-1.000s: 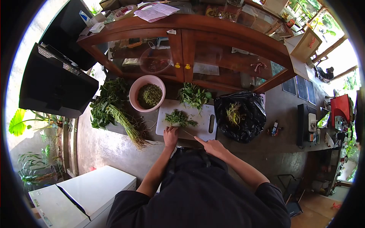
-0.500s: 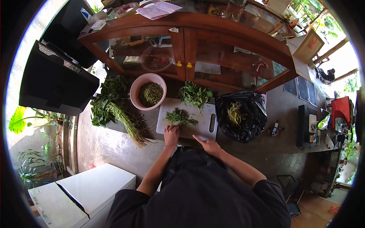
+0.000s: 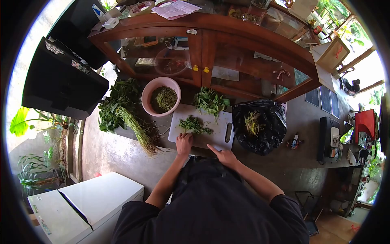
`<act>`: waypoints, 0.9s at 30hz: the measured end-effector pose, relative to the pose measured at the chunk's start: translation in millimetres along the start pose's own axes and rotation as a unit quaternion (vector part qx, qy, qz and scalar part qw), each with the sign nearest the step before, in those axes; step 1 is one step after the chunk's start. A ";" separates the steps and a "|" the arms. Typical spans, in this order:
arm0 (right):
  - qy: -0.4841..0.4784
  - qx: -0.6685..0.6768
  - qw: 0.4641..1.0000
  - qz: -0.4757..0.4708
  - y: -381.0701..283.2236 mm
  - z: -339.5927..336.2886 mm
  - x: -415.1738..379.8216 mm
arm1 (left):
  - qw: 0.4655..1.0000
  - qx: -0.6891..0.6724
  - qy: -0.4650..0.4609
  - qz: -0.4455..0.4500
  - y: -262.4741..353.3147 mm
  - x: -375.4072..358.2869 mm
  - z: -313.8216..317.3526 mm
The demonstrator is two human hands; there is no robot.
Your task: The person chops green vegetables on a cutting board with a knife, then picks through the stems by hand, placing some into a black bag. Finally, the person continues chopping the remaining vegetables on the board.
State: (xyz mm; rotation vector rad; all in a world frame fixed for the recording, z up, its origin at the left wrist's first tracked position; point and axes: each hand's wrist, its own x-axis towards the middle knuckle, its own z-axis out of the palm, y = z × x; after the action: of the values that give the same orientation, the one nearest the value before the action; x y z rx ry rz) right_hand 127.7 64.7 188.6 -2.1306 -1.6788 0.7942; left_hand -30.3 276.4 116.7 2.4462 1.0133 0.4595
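Note:
On the white cutting board [image 3: 175, 129] lies a heap of chopped green leaves [image 3: 196, 124]. My left hand [image 3: 184, 142] is at the board's near left, its fingers lying over the near edge of the heap. My right hand [image 3: 224, 156] is at the board's near edge, index finger stretched forward and the others curled round a knife handle that the hand hides. A greyish knife blade [image 3: 200, 141] reaches from it toward my left fingertips, hard to tell from the board. Leafy sprigs [image 3: 212, 101] rest at the board's far edge.
A pink bowl [image 3: 146, 97] of chopped greens stands behind the board's left corner. Farther left lies a bunch of rooted greens [image 3: 132, 124]. A black plastic bag [image 3: 266, 140] with plant scraps is on the right. A glass-doored wooden cabinet [image 3: 207, 44] closes off the back.
The whole view has shifted slightly. Both hands keep nearly the same place on the board, and the greens look much the same.

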 end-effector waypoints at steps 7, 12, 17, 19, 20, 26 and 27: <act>0.009 -0.016 1.000 -0.003 15.6 1.8 -12.9 | 1.000 -0.005 0.019 0.009 2.7 0.8 -5.2; -0.005 -0.048 0.999 0.001 14.5 2.2 -6.9 | 1.000 -0.013 0.014 0.010 1.9 -0.1 -7.4; -0.030 -0.059 0.997 0.028 11.5 -4.1 -4.8 | 0.999 -0.021 0.012 0.030 1.7 -1.8 -8.1; -0.042 -0.062 0.997 0.037 8.4 -8.6 -3.3 | 0.999 -0.024 0.017 0.018 -0.2 -2.3 -5.5; -0.053 -0.066 0.995 0.045 6.8 -10.7 -2.4 | 0.999 -0.024 0.017 0.018 -1.3 -2.6 -4.4; -0.099 -0.085 0.989 0.073 -12.1 -33.0 0.3 | 1.000 -0.006 -0.002 0.000 -3.1 -1.4 -4.6; -0.100 -0.085 0.989 0.073 -14.5 -36.1 -1.0 | 1.000 -0.011 0.001 -0.002 -2.7 -1.8 -5.1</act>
State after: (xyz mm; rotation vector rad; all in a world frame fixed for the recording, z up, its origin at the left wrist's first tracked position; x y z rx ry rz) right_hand 137.7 70.9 225.7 -2.3816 -1.7600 0.9669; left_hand -35.4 278.2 119.4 2.4248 1.0095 0.4678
